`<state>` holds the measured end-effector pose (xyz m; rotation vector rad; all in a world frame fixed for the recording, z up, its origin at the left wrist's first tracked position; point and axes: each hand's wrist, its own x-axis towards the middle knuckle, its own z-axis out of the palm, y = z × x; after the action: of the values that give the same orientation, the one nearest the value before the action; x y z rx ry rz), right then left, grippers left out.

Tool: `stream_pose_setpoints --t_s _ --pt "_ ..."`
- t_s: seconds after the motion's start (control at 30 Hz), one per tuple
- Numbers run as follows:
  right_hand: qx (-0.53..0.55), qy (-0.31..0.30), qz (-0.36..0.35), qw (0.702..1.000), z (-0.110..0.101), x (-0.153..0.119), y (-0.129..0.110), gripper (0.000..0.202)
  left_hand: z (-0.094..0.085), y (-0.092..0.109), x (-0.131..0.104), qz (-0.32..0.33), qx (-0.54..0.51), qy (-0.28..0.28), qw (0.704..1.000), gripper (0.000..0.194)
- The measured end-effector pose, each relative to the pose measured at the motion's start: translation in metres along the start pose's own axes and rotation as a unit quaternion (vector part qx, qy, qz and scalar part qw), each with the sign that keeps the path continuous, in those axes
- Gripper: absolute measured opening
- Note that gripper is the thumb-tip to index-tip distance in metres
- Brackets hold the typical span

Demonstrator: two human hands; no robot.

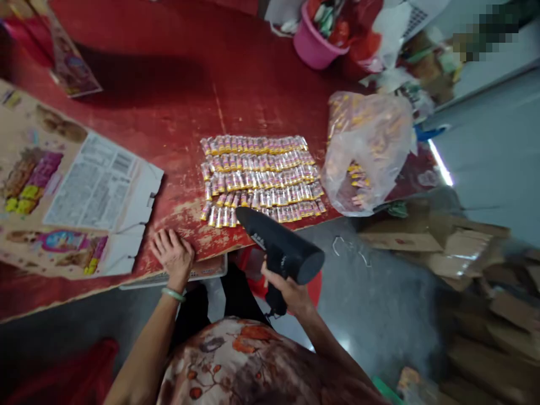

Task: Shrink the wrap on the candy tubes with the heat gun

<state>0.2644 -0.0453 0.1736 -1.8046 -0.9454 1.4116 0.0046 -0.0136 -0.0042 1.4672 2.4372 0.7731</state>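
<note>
Black handheld blower: gripped in right hand, nozzle best swept evenly along wrapped packets. Left hand: spread on red table, best kept well aside.

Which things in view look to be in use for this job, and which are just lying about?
Apparently in use:
- black blower-like tool, in the right hand
- rows of small wrapped packets
- red table, under the left hand
- plastic bag of similar packets

Probably just lying about:
- pink tub
- floor cartons
</note>
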Motion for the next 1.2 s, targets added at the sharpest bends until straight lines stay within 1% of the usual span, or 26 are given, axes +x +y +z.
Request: stream_pose_setpoints --t_s 0.1,0.17,0.2,0.27,0.33,0.4,0.47,0.57,0.7,0.77,0.83,0.97,1.1,1.2 --pt "0.024 0.112 -0.019 0.993 -0.050 0.031 -0.020 0.030 0.000 0.004 0.003 -0.007 0.024 -0.017 1.000 0.061" --pt "0.047 0.188 -0.046 0.980 -0.089 0.064 -0.035 0.036 -0.002 0.007 0.003 -0.030 0.047 -0.033 0.998 0.062" --pt "0.057 0.212 -0.057 0.974 -0.109 0.083 -0.041 0.039 -0.003 0.008 0.003 -0.043 0.058 -0.037 0.997 0.062" --pt "0.071 0.239 -0.067 0.966 -0.147 0.122 -0.048 0.042 -0.004 0.010 0.004 -0.057 0.073 -0.035 0.995 0.063" --pt "0.085 0.254 -0.063 0.961 -0.181 0.156 -0.051 0.043 -0.004 0.011 0.005 -0.060 0.086 -0.029 0.994 0.063" --pt "0.097 0.265 -0.058 0.958 -0.207 0.182 -0.050 0.043 -0.004 0.012 0.007 -0.060 0.103 -0.030 0.992 0.064" --pt "0.105 0.265 -0.051 0.957 -0.225 0.198 -0.048 0.043 -0.005 0.014 0.009 -0.064 0.123 -0.032 0.990 0.064" --pt "0.103 0.246 -0.036 0.963 -0.244 0.210 -0.049 0.039 -0.007 0.020 0.011 -0.077 0.152 -0.037 0.985 0.066" --pt "0.106 0.217 -0.026 0.970 -0.260 0.228 -0.056 0.035 -0.009 0.029 0.014 -0.099 0.175 -0.052 0.978 0.067" --pt "0.114 0.208 -0.027 0.971 -0.266 0.239 -0.060 0.035 -0.006 0.033 0.017 -0.113 0.180 -0.052 0.976 0.067" --pt "0.120 0.192 -0.025 0.974 -0.270 0.247 -0.064 0.034 0.000 0.037 0.019 -0.138 0.178 -0.035 0.974 0.067" --pt "0.116 0.153 -0.026 0.981 -0.274 0.254 -0.069 0.032 0.011 0.044 0.023 -0.183 0.166 0.013 0.969 0.067" --pt "0.137 0.150 -0.017 0.979 -0.271 0.257 -0.077 0.033 0.011 0.048 0.023 -0.194 0.173 0.004 0.966 0.069" --pt "0.155 0.127 -0.002 0.980 -0.261 0.248 -0.085 0.031 0.009 0.048 0.023 -0.191 0.185 -0.004 0.964 0.069"
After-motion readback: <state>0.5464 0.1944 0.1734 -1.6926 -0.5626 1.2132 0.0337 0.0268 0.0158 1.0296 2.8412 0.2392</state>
